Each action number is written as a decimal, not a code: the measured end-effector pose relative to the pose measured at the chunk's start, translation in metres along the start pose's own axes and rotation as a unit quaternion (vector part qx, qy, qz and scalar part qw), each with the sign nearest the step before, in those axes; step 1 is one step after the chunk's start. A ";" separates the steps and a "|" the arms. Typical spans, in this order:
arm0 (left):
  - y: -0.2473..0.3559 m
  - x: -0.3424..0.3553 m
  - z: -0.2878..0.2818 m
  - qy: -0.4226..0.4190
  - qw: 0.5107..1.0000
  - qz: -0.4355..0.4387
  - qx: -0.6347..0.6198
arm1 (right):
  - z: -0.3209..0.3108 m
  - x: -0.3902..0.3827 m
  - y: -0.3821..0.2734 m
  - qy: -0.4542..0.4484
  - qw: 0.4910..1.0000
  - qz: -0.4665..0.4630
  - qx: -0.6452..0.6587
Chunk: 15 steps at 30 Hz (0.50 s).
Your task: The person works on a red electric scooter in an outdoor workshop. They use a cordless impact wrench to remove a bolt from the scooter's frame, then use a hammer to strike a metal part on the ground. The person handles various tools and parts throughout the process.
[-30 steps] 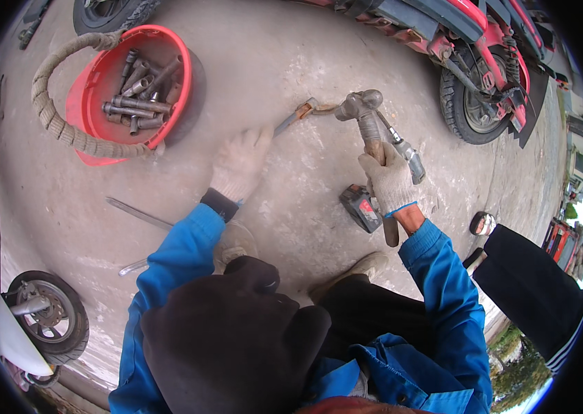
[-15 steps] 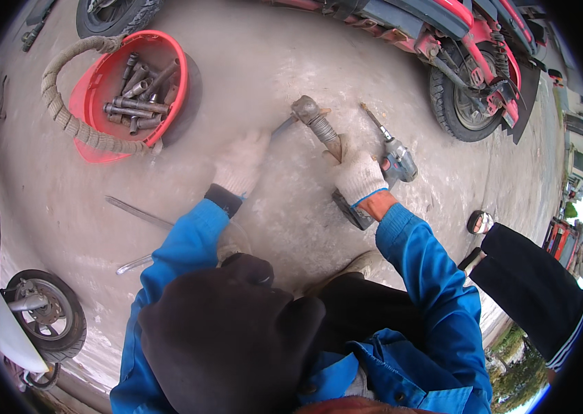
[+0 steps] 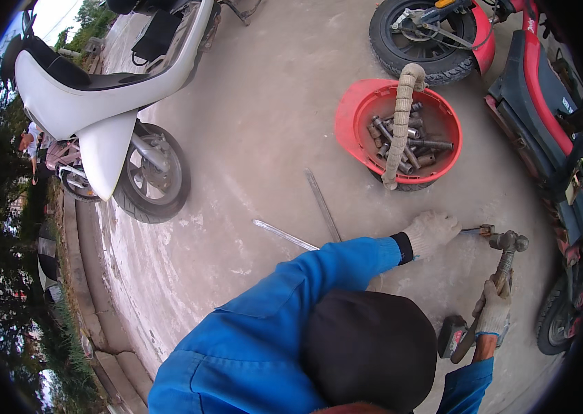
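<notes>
My right hand (image 3: 493,314), in a pale work glove, grips a hammer (image 3: 510,241) by its handle. The handle is wrapped near the metal head and its end sticks out below my fist. My gloved left hand (image 3: 433,233) is closed at the near end of a slim metal rod (image 3: 471,230). At the rod's far end, beside the hammer head, is a small brownish piece (image 3: 487,229); whether they touch I cannot tell. A cordless power tool (image 3: 451,334) lies by my right wrist, mostly hidden behind the hand and hammer handle.
A red hard hat (image 3: 350,114) with a wrapped loop handle holds several metal sockets (image 3: 409,141). Two long metal bars (image 3: 322,203) lie left of my left arm. A white scooter (image 3: 109,103) stands at the left, red motorbikes (image 3: 540,103) at the right.
The view has swung left, so the hard hat and hands appear farther right and the white scooter shows. My left hand, blurred before, is now sharp. Both hands still hold their tools.
</notes>
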<state>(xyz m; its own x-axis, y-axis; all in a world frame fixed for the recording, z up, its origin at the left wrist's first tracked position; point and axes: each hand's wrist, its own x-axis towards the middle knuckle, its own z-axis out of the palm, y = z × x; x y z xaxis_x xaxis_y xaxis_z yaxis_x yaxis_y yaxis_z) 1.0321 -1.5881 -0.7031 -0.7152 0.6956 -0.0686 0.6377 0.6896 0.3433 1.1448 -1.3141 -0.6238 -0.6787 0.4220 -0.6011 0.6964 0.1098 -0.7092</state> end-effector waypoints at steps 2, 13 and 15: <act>-0.009 0.000 0.016 0.017 0.999 -0.043 -0.010 | 0.000 0.001 -0.014 0.011 0.999 -0.033 -0.001; -0.004 -0.001 0.028 0.108 0.994 -0.027 0.008 | -0.018 0.008 -0.004 0.011 0.993 -0.082 -0.083; -0.005 0.000 0.027 0.104 0.994 -0.026 0.004 | -0.011 0.016 0.016 0.011 0.993 -0.072 -0.096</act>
<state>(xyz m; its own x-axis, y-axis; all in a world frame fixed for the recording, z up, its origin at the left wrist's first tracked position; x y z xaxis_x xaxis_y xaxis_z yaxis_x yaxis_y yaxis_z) 1.0370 -1.5859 -0.7301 -0.7904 0.6026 0.1104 0.6003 0.7257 0.3361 1.1476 -1.2950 -0.6411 -0.7701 0.4094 -0.4891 0.6262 0.3390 -0.7022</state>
